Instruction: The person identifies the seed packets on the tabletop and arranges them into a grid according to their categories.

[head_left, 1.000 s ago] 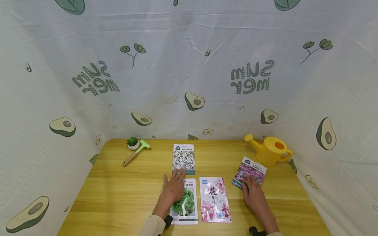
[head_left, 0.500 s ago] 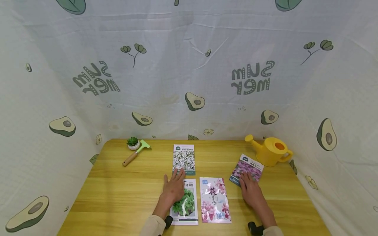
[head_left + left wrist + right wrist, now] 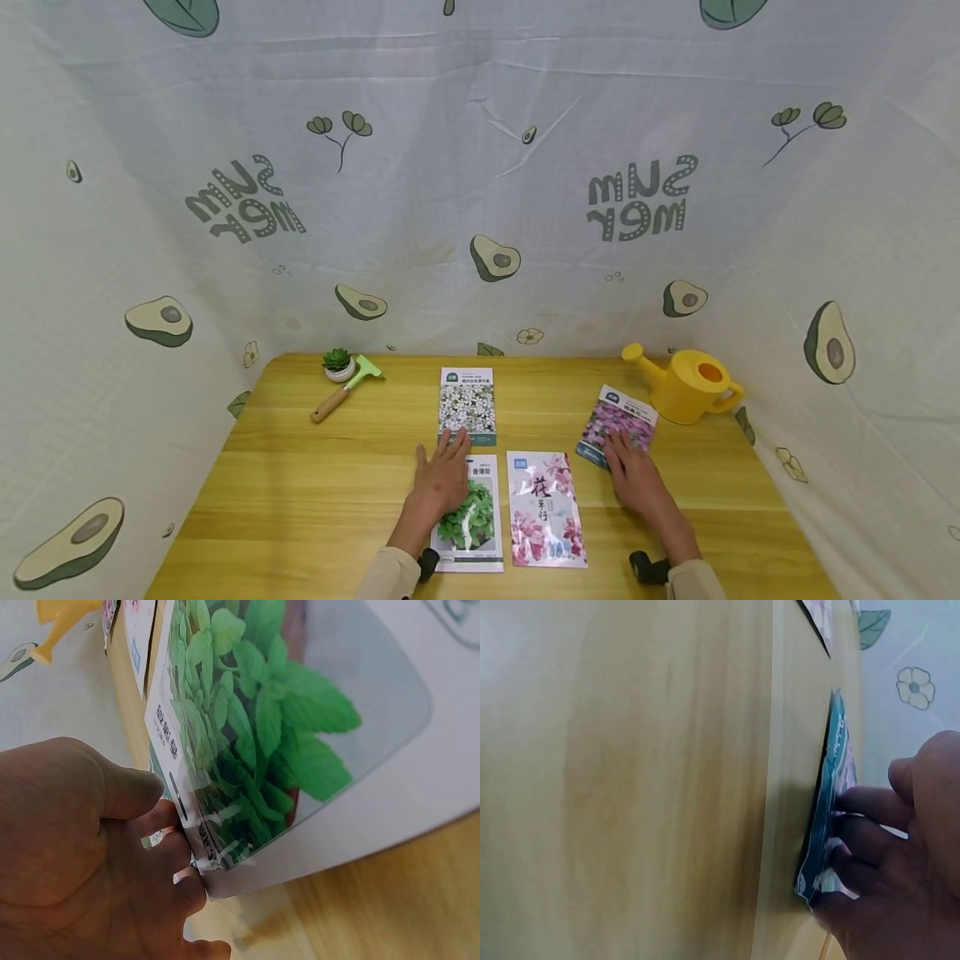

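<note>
In the head view my right hand (image 3: 639, 482) presses its fingertips on the lower part of a seed packet with purple flowers (image 3: 622, 421), which lies tilted on the table. The right wrist view shows those fingers on the packet's green-edged end (image 3: 823, 802). My left hand (image 3: 442, 483), fingers extended, has its fingertips at the bottom edge of a white-flower seed packet (image 3: 467, 407). Its palm side overlaps the left edge of a mint seed packet (image 3: 472, 521), whose green leaves fill much of the left wrist view. Between the hands lies a pink-blossom packet (image 3: 547, 512).
A yellow watering can (image 3: 684, 387) stands at the back right, just beyond the purple packet. At the back left are a small potted succulent (image 3: 338, 365) and a green-headed hand tool (image 3: 347, 390) with a wooden handle. A printed cloth (image 3: 420, 192) hangs behind the wooden table (image 3: 315, 492).
The purple-flower packet has slid left and slightly away under my right hand's fingers, off from beside the watering can. My left hand and the other packets have stayed put.
</note>
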Demonstrator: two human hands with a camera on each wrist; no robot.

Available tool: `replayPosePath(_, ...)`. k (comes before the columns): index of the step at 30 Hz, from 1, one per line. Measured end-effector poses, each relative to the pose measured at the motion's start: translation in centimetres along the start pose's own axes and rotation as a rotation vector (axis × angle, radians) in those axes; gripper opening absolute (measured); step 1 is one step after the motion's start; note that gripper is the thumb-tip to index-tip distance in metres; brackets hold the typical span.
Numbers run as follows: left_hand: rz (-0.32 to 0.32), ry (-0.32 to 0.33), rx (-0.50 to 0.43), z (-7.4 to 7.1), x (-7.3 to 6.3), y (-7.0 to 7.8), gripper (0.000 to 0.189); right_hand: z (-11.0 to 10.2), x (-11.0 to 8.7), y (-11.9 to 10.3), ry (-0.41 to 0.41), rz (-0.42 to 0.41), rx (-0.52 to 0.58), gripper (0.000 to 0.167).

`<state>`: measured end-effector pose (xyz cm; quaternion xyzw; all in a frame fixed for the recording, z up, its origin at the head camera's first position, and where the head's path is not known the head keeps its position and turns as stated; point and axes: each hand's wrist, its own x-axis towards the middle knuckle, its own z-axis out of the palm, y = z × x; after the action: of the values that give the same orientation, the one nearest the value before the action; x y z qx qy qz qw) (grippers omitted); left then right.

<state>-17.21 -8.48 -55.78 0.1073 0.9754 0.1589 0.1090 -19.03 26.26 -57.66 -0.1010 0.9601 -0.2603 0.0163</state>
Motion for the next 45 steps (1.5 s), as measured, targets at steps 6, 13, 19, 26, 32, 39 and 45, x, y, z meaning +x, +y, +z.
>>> replayPosePath(6,-0.002,0.000,0.004,0.2,0.2,-0.1,0.051,0.0,0.7,0.0,-0.032,0.021,0.012,0.050)
replayPosePath(13,-0.005,0.004,0.008,0.3,0.3,-0.2,0.050,0.0,1.4,-0.2,-0.079,0.079,0.038,0.060)
replayPosePath(19,-0.008,0.006,0.019,0.5,0.4,-0.2,0.051,0.3,1.9,-0.2,-0.066,0.065,0.050,0.061)
replayPosePath(26,-0.007,0.008,0.018,0.4,0.1,-0.1,0.052,0.5,2.3,-0.4,-0.064,0.068,0.053,0.060)
replayPosePath(32,-0.007,0.009,0.015,0.5,0.2,-0.2,0.052,0.4,2.6,-0.9,-0.090,0.074,0.045,0.059)
replayPosePath(39,-0.015,0.005,0.015,0.3,0.3,-0.2,0.052,0.6,3.0,-1.2,-0.078,0.048,0.046,0.056)
replayPosePath(45,-0.017,0.003,0.028,0.2,0.2,-0.1,0.052,0.8,3.3,-1.4,-0.069,0.036,0.053,0.055)
